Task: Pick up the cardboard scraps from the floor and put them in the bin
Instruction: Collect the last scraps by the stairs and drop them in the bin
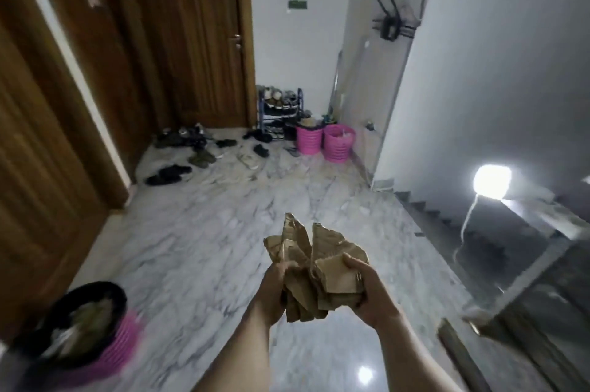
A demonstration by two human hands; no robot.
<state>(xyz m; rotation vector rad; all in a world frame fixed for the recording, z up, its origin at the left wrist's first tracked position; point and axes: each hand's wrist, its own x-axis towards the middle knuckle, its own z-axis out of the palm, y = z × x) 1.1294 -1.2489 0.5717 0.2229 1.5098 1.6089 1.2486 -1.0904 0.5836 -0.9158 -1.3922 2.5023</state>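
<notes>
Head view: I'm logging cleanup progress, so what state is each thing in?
cardboard scraps: crumpled bundle, off the floor, held between both hands.
left hand: grips the bundle's left side.
right hand: grips the bundle's right side.
near pink bin: on the floor at lower left, black-lined, already holding waste.
two far pink bins: upright by the shoe rack.
wooden door: closed.

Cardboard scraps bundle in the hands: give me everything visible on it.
The bundle of crumpled brown cardboard scraps is several torn, creased pieces bunched together, two ragged points sticking up. It is held off the grey-veined marble floor, gripped by the left hand on one side and the right hand on the other. Nothing else touches it.
</notes>
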